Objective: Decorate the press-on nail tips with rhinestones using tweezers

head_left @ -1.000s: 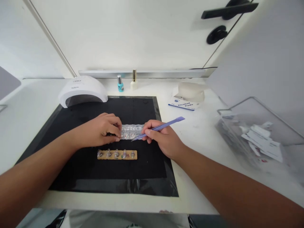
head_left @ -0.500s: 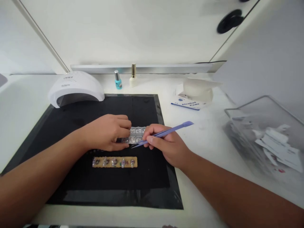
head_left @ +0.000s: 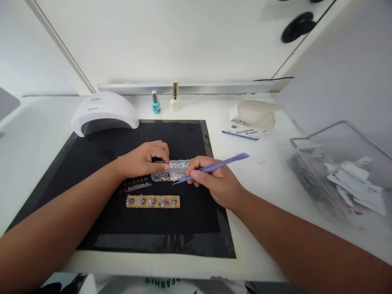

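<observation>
A clear compartment case [head_left: 174,175] with small silvery and coloured pieces lies on the black mat [head_left: 196,222]. My left hand [head_left: 148,157] is over its upper left part, thumb and fingertips closed together at the case; anything between them is hidden. My right hand [head_left: 211,179] grips purple tweezers [head_left: 225,162], whose tips point down-left over the case's lower edge. This hand covers the case's right end. Nearer me lies a yellowish strip [head_left: 153,201] bearing several small gem-decorated pieces. Beside my left wrist is a dark strip with small pieces [head_left: 134,184].
A white lamp [head_left: 105,112] stands at the mat's back left. Behind the mat are a turquoise bottle [head_left: 156,104] and a cream bottle [head_left: 174,100]. An alcohol pads box [head_left: 245,130] and a clear bin [head_left: 346,179] with white wrappers are on the right.
The fingers of my left hand have drawn together and shifted up, uncovering more of the case and the dark strip. The tweezers remain in my right hand. The view has shifted slightly.
</observation>
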### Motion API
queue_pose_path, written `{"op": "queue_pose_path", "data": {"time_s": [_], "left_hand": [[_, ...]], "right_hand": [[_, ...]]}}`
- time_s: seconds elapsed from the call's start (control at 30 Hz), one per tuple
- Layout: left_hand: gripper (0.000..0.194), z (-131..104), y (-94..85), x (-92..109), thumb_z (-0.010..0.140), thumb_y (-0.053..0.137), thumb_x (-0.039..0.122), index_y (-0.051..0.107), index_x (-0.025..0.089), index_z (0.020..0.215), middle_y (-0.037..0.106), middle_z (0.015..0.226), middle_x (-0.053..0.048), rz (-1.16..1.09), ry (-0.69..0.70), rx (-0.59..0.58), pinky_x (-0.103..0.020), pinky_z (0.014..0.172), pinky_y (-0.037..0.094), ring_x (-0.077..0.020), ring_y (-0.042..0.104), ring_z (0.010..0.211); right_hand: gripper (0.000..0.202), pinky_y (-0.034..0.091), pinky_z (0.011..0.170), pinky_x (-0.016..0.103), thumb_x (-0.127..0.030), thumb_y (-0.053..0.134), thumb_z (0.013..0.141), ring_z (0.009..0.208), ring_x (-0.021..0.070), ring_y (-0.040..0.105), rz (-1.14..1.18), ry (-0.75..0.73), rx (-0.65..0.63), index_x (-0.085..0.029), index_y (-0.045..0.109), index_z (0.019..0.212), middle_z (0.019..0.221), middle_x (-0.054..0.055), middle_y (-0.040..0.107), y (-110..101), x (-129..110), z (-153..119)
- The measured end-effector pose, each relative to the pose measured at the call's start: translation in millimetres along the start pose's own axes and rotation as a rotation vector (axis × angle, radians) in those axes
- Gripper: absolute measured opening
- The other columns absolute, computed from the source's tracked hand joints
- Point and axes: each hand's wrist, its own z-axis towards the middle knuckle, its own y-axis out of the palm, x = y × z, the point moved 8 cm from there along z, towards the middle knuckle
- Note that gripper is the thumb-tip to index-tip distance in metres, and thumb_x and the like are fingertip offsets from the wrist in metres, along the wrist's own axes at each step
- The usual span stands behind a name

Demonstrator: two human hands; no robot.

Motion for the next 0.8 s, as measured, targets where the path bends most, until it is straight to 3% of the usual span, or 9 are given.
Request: {"op": "queue_pose_path", "data": {"time_s": [0.27,0.43,0.67,0.8], "left_hand": [[0.023,4.2,2.5,-4.9,0.097,0.061,0.031,0.072,0.018,0.083,0.070,0.101,-0.006,-0.028,-0.010,-0.048,-0.034,0.094,0.048,-0.0186,0.062,0.096],[0.021,6.3,2.0,-6.8,0.098,0.062,0.029,0.074,0.018,0.085,0.073,0.099,-0.005,-0.056,0.030,-0.098,-0.030,0.092,0.047,-0.0176,0.062,0.096],[0.019,10.9,1.4,-8.8,0.096,0.062,0.028,0.074,0.019,0.084,0.073,0.095,-0.005,-0.089,0.069,-0.129,-0.032,0.091,0.046,-0.0179,0.060,0.092],[0.019,10.8,0.9,-12.2,0.096,0.062,0.031,0.072,0.018,0.086,0.072,0.094,-0.006,-0.094,0.061,-0.125,-0.034,0.092,0.046,-0.0190,0.060,0.094]], "right_hand": [[0.018,0.042,0.060,0.027,-0.031,0.058,0.092,0.066,0.0125,0.055,-0.106,-0.114,0.031,-0.018,0.063,0.081,0.072,0.000,0.061,-0.6,-5.3,-3.2],[0.013,0.040,0.060,0.027,-0.026,0.057,0.094,0.064,0.0120,0.051,-0.210,-0.241,0.050,-0.018,0.065,0.086,0.072,-0.002,0.057,-1.2,-19.1,-5.7],[0.011,0.045,0.064,0.030,-0.017,0.057,0.095,0.069,0.0142,0.057,-0.354,-0.400,0.021,-0.019,0.066,0.088,0.078,0.001,0.062,6.3,-37.6,-8.4],[0.010,0.050,0.065,0.031,-0.014,0.059,0.092,0.070,0.0153,0.061,-0.359,-0.484,0.016,-0.022,0.065,0.091,0.079,0.002,0.065,13.1,-63.9,-19.7]]}}
